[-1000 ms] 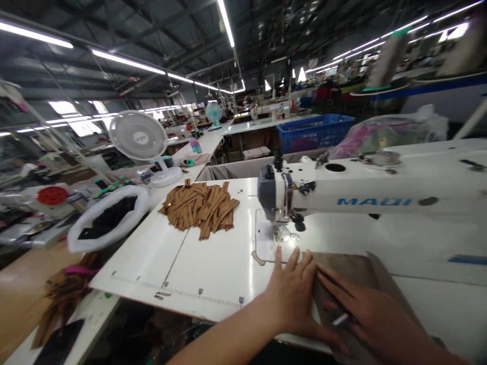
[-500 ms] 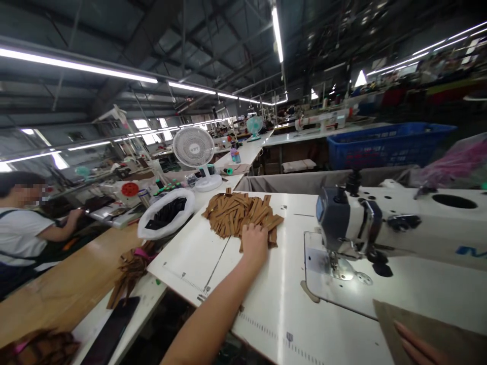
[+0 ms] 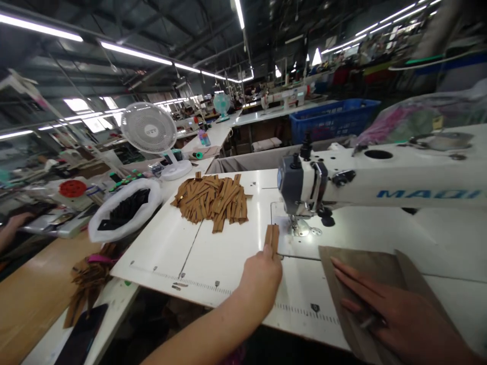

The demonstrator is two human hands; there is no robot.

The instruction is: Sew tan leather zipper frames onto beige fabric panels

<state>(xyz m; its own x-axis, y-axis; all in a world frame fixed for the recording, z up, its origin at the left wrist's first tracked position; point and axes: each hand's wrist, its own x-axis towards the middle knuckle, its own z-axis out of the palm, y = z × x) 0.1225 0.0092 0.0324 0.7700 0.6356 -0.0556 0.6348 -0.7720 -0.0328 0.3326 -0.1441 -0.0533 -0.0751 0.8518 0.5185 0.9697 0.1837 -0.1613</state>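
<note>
In the head view, the left hand [image 3: 262,276] was closed around the near end of a brown strip [image 3: 272,238], its fingers curled under and pinching it. The strip pointed away from the person. It lay over the middle of the table [image 3: 171,253], a little in from the near edge and just left of the foot [image 3: 299,228] of the machine [image 3: 380,177].

The right hand [image 3: 384,314] lay flat, palm down, on a grey-brown cloth [image 3: 365,263] at the table's near right edge. Its fingers were spread and straight, pointing left. A small pale thing seemed to sit between two of them, too blurred to tell what it was. The cloth's far edge lay near the foot but apart from it.

A pile [image 3: 213,200] of like strips lay toward the far edge, left of the machine's head and well apart from the held strip. At the far left corner a white bag [image 3: 125,210] of dark pieces leaned against the table, with a fan [image 3: 148,129] behind it. A tied bundle [image 3: 89,274] of strips hung off the near left corner. A blue crate [image 3: 335,119] stood beyond the machine. Another person's hand [image 3: 11,225] showed at the left margin, on a neighbouring bench.
</note>
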